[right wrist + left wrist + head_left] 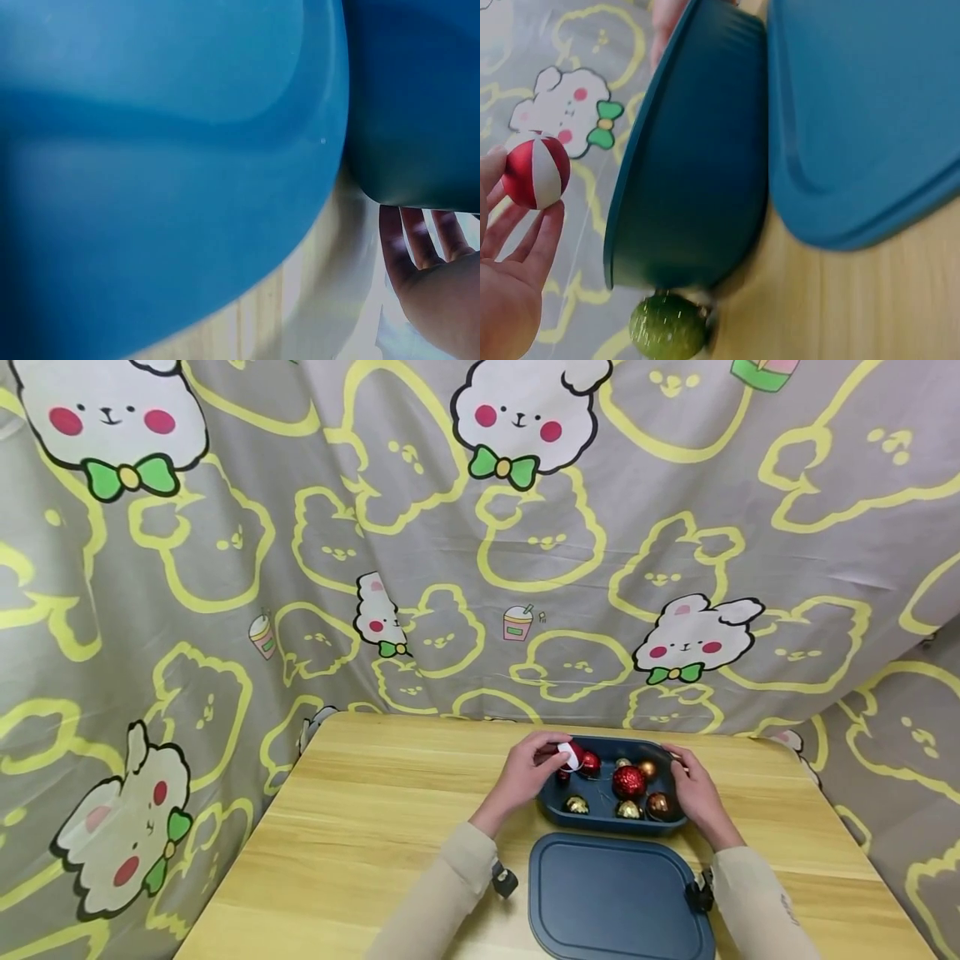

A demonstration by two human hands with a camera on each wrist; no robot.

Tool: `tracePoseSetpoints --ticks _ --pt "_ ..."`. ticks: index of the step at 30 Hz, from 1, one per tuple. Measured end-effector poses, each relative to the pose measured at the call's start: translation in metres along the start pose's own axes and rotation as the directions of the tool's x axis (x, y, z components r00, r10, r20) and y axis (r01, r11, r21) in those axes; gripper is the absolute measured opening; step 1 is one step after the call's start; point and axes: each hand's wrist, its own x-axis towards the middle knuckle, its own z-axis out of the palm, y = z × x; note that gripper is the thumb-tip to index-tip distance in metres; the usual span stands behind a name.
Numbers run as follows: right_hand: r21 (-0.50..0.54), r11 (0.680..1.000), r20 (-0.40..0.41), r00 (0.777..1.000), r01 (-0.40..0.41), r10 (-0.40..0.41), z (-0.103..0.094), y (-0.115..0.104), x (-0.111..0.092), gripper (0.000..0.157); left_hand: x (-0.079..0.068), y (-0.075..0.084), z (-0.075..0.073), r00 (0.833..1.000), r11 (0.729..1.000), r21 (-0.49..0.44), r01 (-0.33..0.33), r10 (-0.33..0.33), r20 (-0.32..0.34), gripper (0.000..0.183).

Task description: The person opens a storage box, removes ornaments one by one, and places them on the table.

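Observation:
In the head view my left hand (531,768) pinches a red and white striped Christmas ball (572,756) over the left end of a dark blue container (600,822). The left wrist view shows this striped ball (536,172) between thumb and fingers. My right hand (697,789) holds the container by its right end, fingers (397,240) against the outer wall. Inside lie a large red glittery ball (628,782), a smaller red ball (590,763), a brown ball (661,806) and several gold ones. A greenish gold ball (667,326) rests outside, beside the container's end.
The matching blue lid (615,893) lies flat on the wooden table (360,827), in front of the container and between the forearms. Behind the table's far edge hangs a patterned grey curtain (450,552), which also runs along both sides.

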Motion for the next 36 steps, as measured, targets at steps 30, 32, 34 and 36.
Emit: tracePoseSetpoints --ticks 30,32,34,36 --pt "-0.014 1.0 -0.002 1.0 0.005 -0.005 0.0 0.0 0.0 0.05 -0.02 -0.04 -0.071 0.984 0.99 0.065 0.124 -0.115 -0.135 0.032" --pt "-0.017 1.0 -0.004 1.0 0.007 -0.007 -0.001 0.0 0.0 0.05 -0.022 -0.042 -0.073 0.982 0.988 0.073 0.139 -0.128 -0.137 0.032" --pt "-0.02 1.0 -0.006 1.0 0.007 -0.007 -0.001 0.0 0.0 0.05 -0.024 -0.044 -0.074 0.979 0.984 0.084 0.158 -0.145 -0.141 0.033" --pt "-0.02 1.0 -0.002 1.0 0.003 -0.003 -0.001 -0.001 -0.001 0.05 -0.025 -0.047 -0.075 0.976 0.98 0.091 0.179 -0.165 -0.143 0.033"
